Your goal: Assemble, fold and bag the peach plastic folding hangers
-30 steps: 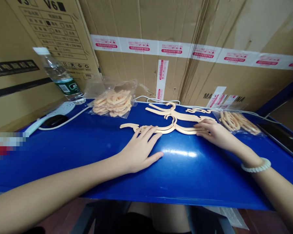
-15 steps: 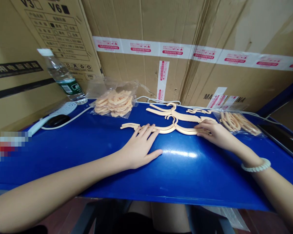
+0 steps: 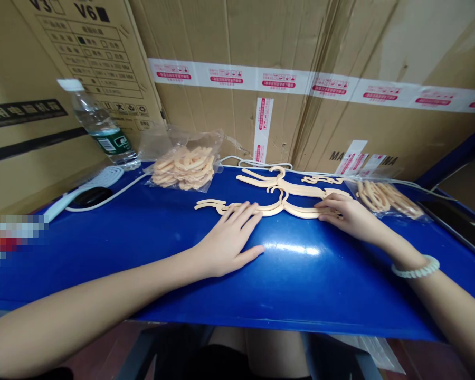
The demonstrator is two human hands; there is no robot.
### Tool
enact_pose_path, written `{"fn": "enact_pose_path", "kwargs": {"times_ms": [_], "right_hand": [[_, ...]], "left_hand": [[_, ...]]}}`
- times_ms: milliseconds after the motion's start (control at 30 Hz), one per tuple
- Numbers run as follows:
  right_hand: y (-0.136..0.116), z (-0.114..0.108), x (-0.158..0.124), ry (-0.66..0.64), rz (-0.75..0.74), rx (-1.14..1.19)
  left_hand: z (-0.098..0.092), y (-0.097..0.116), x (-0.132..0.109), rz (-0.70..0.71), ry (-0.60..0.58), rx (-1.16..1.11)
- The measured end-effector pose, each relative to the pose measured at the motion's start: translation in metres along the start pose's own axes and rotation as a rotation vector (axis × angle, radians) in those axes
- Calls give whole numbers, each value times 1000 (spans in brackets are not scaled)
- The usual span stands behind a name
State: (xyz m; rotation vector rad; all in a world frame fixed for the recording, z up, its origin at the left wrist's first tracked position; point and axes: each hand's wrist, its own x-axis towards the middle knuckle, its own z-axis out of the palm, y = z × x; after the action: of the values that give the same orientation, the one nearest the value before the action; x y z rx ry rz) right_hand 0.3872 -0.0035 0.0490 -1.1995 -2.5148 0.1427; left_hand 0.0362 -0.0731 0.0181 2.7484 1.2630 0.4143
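A peach folding clothes hanger (image 3: 272,209) lies nearest me on the blue table, its hook pointing away. My left hand (image 3: 231,237) rests over its left arm, fingers stretched out and thumb spread toward the right. At the other end, my right hand (image 3: 350,217) has its thumb and bent fingers around the right arm of this hanger, partly hiding the tip. Just behind lies another peach hanger (image 3: 301,189), also hook away. Its right end passes behind my right hand.
A clear bag of peach hanger parts (image 3: 186,166) lies at the back left, with a water bottle (image 3: 113,138) beyond it. Another bag (image 3: 388,199) and a dark phone-like device (image 3: 457,224) are at right. Cardboard boxes (image 3: 221,31) stand behind, and a white cable (image 3: 241,159) runs along the back.
My left hand has shifted very slightly to the right along the near hanger. My right hand and the hangers stay nearly where they were.
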Motion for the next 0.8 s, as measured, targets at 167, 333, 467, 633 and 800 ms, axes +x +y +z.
{"fn": "enact_pose_path", "kwargs": {"times_ms": [167, 333, 467, 633, 800], "right_hand": [[-1, -1, -1, 11, -13, -17], [-2, -1, 1, 9, -26, -16], [-2, -1, 1, 10, -24, -16], [-2, -1, 1, 5, -10, -6], [0, 1, 1, 9, 2, -12]], "left_hand": [[-3, 5, -2, 216, -39, -115], [-3, 3, -3, 222, -71, -166], [-3, 3, -3, 222, -72, -158], [-4, 3, -4, 222, -75, -144], [-4, 4, -3, 228, -93, -117]]}}
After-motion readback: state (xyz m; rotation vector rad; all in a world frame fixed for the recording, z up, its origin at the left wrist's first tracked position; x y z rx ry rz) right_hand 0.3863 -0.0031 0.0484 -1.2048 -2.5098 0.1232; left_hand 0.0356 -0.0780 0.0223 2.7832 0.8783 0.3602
